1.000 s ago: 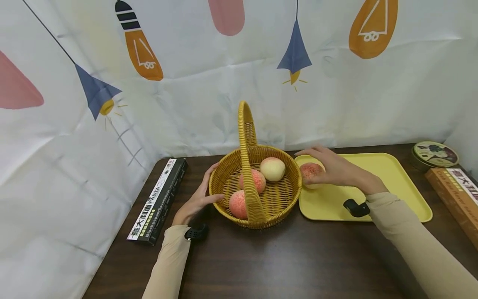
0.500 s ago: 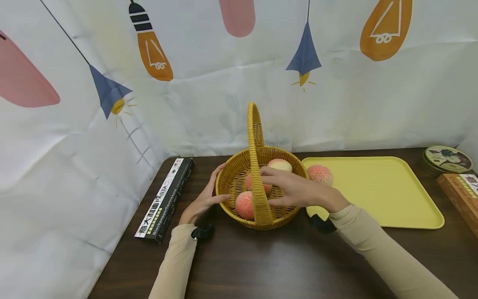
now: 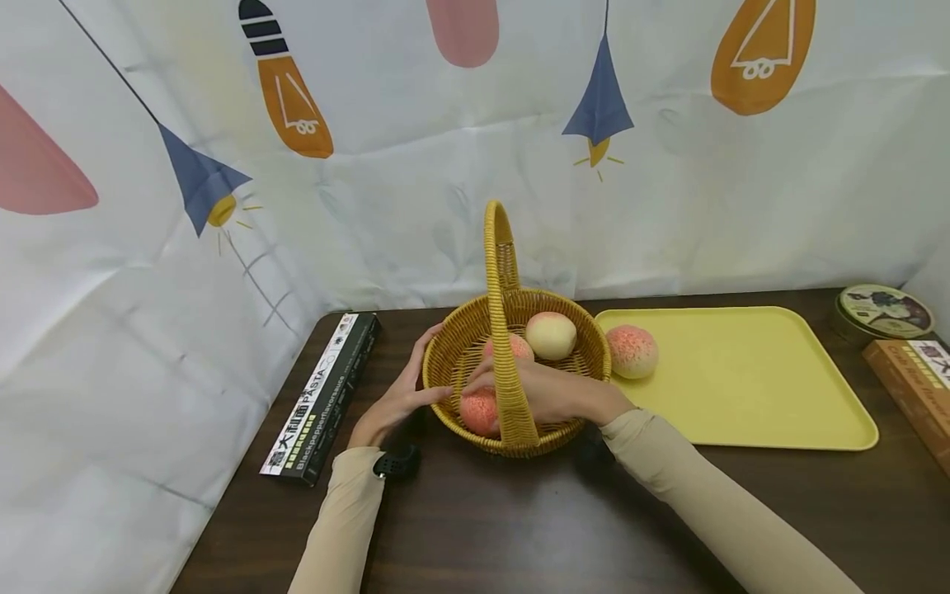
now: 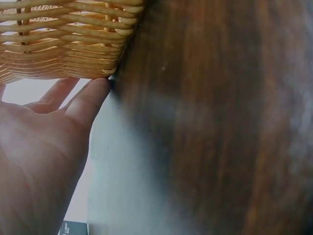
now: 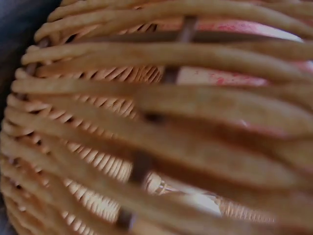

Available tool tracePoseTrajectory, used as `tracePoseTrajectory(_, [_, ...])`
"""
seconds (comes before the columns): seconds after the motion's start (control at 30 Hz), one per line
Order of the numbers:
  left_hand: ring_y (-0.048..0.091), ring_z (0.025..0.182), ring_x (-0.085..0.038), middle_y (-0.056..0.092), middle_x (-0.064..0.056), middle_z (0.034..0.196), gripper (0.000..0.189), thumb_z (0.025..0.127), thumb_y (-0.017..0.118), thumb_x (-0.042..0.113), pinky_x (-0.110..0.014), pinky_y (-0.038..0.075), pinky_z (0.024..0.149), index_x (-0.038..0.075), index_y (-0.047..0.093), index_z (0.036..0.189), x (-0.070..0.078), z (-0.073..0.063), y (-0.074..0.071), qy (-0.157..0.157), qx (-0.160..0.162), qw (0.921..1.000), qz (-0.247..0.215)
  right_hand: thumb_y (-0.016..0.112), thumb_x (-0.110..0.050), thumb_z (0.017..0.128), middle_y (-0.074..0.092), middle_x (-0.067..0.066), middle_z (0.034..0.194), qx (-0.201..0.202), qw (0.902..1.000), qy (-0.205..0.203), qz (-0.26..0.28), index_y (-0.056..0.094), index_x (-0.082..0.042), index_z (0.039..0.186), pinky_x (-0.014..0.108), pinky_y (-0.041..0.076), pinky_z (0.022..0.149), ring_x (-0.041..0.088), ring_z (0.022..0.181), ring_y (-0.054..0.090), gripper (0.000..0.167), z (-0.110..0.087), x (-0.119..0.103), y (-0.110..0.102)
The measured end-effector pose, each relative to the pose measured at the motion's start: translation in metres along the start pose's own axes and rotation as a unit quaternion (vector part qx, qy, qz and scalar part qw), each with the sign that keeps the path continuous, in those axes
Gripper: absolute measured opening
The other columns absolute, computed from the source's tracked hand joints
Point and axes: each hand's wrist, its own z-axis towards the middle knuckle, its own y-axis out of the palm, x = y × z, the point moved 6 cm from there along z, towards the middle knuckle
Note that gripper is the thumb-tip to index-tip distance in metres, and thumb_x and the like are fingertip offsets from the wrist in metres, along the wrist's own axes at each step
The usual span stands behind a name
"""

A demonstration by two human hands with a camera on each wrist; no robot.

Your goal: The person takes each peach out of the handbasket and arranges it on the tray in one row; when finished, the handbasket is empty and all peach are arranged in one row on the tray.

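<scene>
A yellow wicker basket [image 3: 449, 346] with a tall handle stands on the dark table. Three peaches are inside: a pink-red peach [image 3: 478, 412] at the front left, a partly hidden peach [image 3: 514, 346] behind it, and a pale peach [image 3: 551, 337] at the back. My left hand [image 3: 393, 402] holds the basket's left side, thumb at the rim. Reaching in under the handle, my right hand [image 3: 547, 391] grips the front-left peach, its fingers curled over the top. The left wrist view shows fingers against the woven wall [image 4: 63, 44]; the right wrist view is filled by wickerwork [image 5: 146, 112].
A yellow tray [image 3: 757, 379] lies to the right, with another peach [image 3: 632, 351] at its left end. At the far right are a round tin [image 3: 883, 313] and a brown box [image 3: 909, 384]. A black pasta box [image 3: 322, 396] lies at the left.
My right hand has released the peach at the tray's left end, moved left into the basket and taken hold of the front-left peach. My left hand stays at the basket.
</scene>
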Motion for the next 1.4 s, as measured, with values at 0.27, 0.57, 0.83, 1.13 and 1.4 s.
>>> tracePoseTrajectory(0.27, [0.034,0.145,-0.041,0.018,-0.013,0.168,0.099,0.089,0.070,0.016,-0.038,0.045,0.103,0.028,0.011,0.168,-0.001,0.000,0.001,0.005,-0.004,1.0000,-0.002,0.077,-0.027,0.092,0.055,0.007,0.131,-0.028,0.9989,0.026,-0.027,0.061,-0.012,0.142,0.043,0.043,0.105,0.023,0.125,0.047,0.055,0.004,0.013,0.010])
tracePoseTrajectory(0.57, [0.035,0.144,-0.042,0.020,-0.015,0.167,0.099,0.089,0.068,0.014,-0.033,0.047,0.100,0.028,0.011,0.168,-0.001,0.001,0.003,0.004,-0.006,0.9999,-0.007,0.079,-0.021,0.090,0.055,0.007,0.135,-0.077,0.9951,0.063,0.003,0.060,-0.011,0.142,0.039,0.043,0.106,0.021,0.125,0.050,0.056,0.008,0.008,0.009])
tracePoseTrajectory(0.83, [0.034,0.144,-0.042,0.017,-0.013,0.168,0.099,0.088,0.068,0.015,-0.031,0.047,0.100,0.027,0.010,0.168,-0.001,0.001,0.004,0.008,-0.009,0.9999,0.000,0.081,-0.036,0.089,0.056,0.004,0.133,-0.019,0.9993,0.032,-0.006,0.060,-0.014,0.141,0.041,0.045,0.103,0.020,0.124,0.050,0.060,0.008,0.016,0.009])
tracePoseTrajectory(1.13, [0.040,0.138,-0.044,0.022,-0.020,0.163,0.100,0.088,0.068,0.013,-0.032,0.051,0.095,0.026,0.008,0.168,-0.001,0.001,0.004,0.005,-0.015,0.9998,-0.014,0.091,-0.023,0.082,0.060,0.004,0.129,0.158,0.9823,0.065,0.077,0.065,-0.010,0.136,0.036,0.055,0.090,0.019,0.114,0.058,0.061,-0.011,0.011,-0.038])
tracePoseTrajectory(1.4, [0.037,0.141,-0.044,0.022,-0.020,0.163,0.100,0.089,0.068,0.014,-0.031,0.049,0.097,0.027,0.008,0.168,0.001,0.000,0.000,0.007,-0.013,0.9999,-0.004,0.091,-0.012,0.081,0.060,0.001,0.130,0.253,0.9605,0.107,0.043,0.065,-0.017,0.136,0.035,0.056,0.087,0.017,0.113,0.059,0.060,-0.085,0.010,-0.099])
